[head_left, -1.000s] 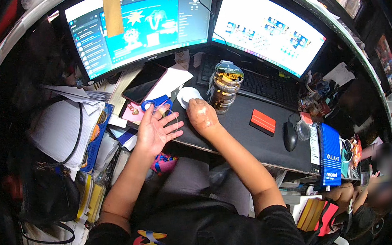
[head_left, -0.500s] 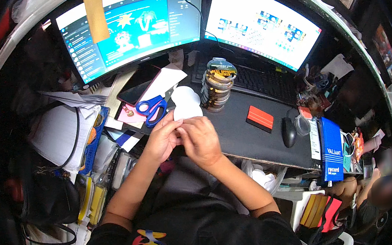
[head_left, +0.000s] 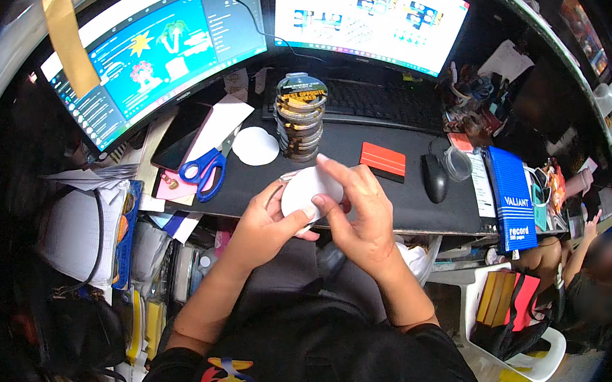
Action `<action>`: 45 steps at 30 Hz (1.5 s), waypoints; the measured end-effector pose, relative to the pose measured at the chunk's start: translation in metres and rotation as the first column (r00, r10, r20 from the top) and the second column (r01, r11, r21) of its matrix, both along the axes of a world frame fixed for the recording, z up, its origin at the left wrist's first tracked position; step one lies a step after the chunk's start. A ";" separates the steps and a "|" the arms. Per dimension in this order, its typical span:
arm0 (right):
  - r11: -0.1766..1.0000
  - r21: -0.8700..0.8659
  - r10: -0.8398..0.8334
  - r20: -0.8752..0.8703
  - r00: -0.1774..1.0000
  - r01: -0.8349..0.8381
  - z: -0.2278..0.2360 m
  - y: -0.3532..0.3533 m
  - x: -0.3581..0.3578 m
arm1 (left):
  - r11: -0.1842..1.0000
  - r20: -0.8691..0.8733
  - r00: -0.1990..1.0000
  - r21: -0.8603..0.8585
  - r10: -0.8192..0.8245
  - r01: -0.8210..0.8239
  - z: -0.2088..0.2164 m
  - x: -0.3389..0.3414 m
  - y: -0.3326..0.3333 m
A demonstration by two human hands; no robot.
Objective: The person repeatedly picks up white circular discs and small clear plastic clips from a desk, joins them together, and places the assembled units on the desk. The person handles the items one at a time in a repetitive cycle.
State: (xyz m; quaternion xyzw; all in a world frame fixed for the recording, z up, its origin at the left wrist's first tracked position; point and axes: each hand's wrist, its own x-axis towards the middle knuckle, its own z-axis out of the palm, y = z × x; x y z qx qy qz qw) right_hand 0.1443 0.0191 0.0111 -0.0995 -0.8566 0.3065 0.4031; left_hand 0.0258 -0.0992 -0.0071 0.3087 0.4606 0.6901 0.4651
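**White disc held between both hands above the desk edge**

Left hand (head_left: 261, 220) cupped under and clamped on a round white disc (head_left: 309, 189); right hand (head_left: 357, 212) closed on its rim at 3 o'clock, index finger arched over the top. Likely step: fitting or peeling the disc face; next move calls for steady fingertip pressure along the rim. Stack of round tins (head_left: 301, 117) at 12 o'clock, second white disc (head_left: 255, 146) at 11, blue scissors (head_left: 204, 172) at 10.

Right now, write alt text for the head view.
Both hands, left hand and right hand, hold a white disc over a black desk. Behind it stand a stack of round tins, blue scissors, a mouse and two lit monitors.
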 end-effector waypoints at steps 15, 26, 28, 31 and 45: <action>0.932 0.349 -0.035 -0.181 0.983 0.097 -0.005 0.016 0.028 | 0.997 -0.085 0.994 -0.054 -0.061 0.057 0.029 0.028 0.012; 0.869 0.463 -0.065 -0.245 0.967 0.176 -0.006 0.021 0.039 | 0.993 -0.096 0.990 -0.055 -0.108 0.103 0.039 0.032 0.018; 0.845 0.515 -0.001 -0.268 0.963 0.145 -0.005 0.024 0.041 | 0.993 -0.092 0.989 -0.042 -0.118 0.114 0.039 0.030 0.020; 0.917 0.398 0.053 -0.208 0.977 0.036 -0.004 0.027 0.043 | 0.992 -0.089 0.988 -0.017 -0.129 0.128 0.035 0.024 0.026; 0.999 -0.019 0.039 -0.079 0.996 -0.040 -0.005 0.031 0.031 | 0.997 -0.418 0.908 0.064 -0.012 0.043 0.011 0.022 0.047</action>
